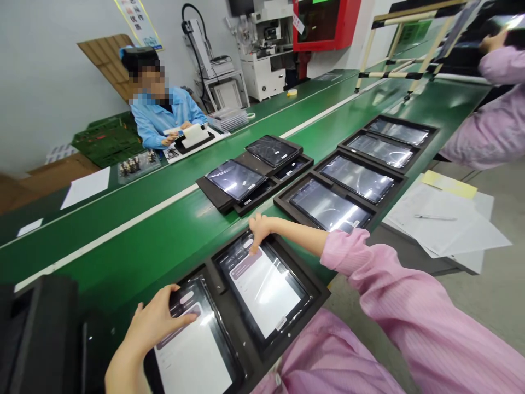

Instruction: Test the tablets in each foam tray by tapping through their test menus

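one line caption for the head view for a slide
Left hand and right hand each touch a lit tablet, near and far, in a black tray beside a green conveyor.

Green belt; black tray; pink sleeve.

Two lit tablets flat in one black tray

Grey wall behind a long green bench; red cabinet — grey floor, glare overhead.
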`<action>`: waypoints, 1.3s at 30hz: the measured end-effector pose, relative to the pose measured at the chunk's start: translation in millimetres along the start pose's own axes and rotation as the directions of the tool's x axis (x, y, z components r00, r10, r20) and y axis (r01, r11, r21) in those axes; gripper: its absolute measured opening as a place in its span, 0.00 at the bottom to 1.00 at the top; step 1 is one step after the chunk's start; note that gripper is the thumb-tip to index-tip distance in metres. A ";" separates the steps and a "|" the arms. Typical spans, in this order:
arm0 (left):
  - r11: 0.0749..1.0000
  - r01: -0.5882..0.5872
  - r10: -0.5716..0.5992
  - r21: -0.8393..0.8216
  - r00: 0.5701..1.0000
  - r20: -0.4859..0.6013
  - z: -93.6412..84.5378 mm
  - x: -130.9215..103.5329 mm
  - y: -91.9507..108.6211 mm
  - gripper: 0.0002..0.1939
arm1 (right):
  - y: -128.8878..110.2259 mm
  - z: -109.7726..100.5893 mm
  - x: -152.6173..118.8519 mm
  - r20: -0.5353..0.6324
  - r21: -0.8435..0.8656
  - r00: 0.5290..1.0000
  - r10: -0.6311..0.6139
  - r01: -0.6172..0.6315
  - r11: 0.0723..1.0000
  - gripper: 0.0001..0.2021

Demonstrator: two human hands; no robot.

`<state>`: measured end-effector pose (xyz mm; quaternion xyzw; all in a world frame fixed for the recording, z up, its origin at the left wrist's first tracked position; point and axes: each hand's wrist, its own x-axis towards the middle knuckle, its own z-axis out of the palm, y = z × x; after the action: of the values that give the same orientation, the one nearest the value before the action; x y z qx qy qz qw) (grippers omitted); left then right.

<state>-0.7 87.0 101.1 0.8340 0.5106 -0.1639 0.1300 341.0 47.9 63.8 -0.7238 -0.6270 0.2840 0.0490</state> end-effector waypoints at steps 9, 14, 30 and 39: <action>1.000 0.028 -0.027 0.009 0.991 -0.133 4.7 -0.3 13.0 0.21 | 18.6 26.5 -18.9 -0.172 -0.112 0.980 -0.104 0.086 0.990 0.12; 0.997 0.040 -0.050 -0.073 0.988 -0.144 20.6 -12.3 11.0 0.20 | 32.8 53.0 -70.2 -0.400 -0.091 0.880 -0.255 0.238 0.967 0.16; 0.982 -0.128 0.132 -0.139 0.991 0.018 36.1 -38.5 9.3 0.67 | 37.2 113.9 -146.8 -0.644 -0.240 0.600 -0.474 0.430 0.870 0.21; 0.966 -0.153 0.167 -0.209 0.984 0.055 41.0 -41.5 6.0 0.69 | 51.9 120.9 -143.2 -0.715 -0.132 0.645 -0.270 0.255 0.958 0.21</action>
<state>-18.7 34.9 80.8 0.8484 0.4506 -0.1297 0.2458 322.0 -131.4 -9.1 -0.6784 -0.6566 -0.0419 0.3270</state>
